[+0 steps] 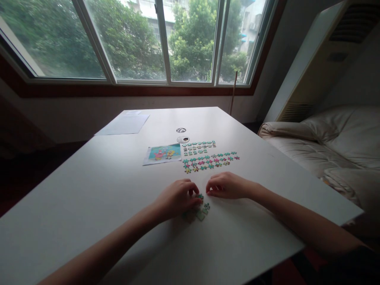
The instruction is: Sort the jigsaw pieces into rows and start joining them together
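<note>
My left hand (181,196) is low over the white table with its thumb and fingers curled together. A small green jigsaw piece (201,196) shows at its fingertips. Below it is a loose pile of jigsaw pieces (201,215), partly covered by this hand. Just to the right, my right hand (227,185) rests on the table, fingers bent inward and tips close together; whatever they hold, if anything, is hidden. Farther from me, jigsaw pieces (210,161) in green, pink and yellow lie spread out in several rows. Left of these rows is a picture sheet (163,153) with colourful cartoon figures.
Two round flat items, one (183,139) nearer and one (181,130) farther, lie beyond the rows. Paper sheets (123,124) are at the table's (74,190) far left. A light-coloured sofa (297,138) stands on the right, and a window (190,43) is behind the table.
</note>
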The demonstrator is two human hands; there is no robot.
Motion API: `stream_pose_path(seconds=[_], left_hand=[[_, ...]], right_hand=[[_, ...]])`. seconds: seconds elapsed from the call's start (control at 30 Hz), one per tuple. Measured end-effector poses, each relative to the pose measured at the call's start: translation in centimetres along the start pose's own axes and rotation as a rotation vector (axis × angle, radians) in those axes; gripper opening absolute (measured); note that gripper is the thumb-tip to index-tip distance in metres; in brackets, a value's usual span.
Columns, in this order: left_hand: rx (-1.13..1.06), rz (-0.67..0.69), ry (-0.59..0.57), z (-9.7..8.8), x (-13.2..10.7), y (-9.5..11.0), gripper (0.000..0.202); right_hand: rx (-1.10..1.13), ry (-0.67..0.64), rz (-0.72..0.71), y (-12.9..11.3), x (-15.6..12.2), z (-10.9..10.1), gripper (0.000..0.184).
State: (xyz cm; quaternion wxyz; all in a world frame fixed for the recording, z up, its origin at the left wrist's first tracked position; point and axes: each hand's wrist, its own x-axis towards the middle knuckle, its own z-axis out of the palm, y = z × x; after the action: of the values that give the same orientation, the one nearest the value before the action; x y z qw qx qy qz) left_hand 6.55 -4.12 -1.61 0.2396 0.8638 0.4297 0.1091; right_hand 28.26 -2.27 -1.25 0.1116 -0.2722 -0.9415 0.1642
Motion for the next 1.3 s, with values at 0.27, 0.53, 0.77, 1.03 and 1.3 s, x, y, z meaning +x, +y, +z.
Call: stream_pose_path(seconds=[0.27,0.53,0.77,1.03,1.3], left_hand=[[-0.011,0.029,-0.024,-0.1,-0.1,-0.1,0.014],[-0.206,-0.014,-0.014,0.3,0.1,-0.4,0.006],[-0.701,-0.089,0.091,-0.1,0.9,-1.2,0.018],[-0.865,-0.239,0.082,-0.1,1.0,-1.1,0.024],[-0.924,-0.221,0.085,-0.2,1.0,-0.6,0.025]], right_hand=[[0.016,0.004,0.009,-0.3,0.0,0.2,0.015],[0.104,-0.002,0.011,-0.1,0.2,0.6,0.016],[0.131,0.197,0.021,-0.5,0.4,1.4,0.016],[0.146,0.443,0.046,-0.6,0.6,2.7,0.017],[0.161,0.501,-0.011,-0.8,0.7,2.7,0.013]])
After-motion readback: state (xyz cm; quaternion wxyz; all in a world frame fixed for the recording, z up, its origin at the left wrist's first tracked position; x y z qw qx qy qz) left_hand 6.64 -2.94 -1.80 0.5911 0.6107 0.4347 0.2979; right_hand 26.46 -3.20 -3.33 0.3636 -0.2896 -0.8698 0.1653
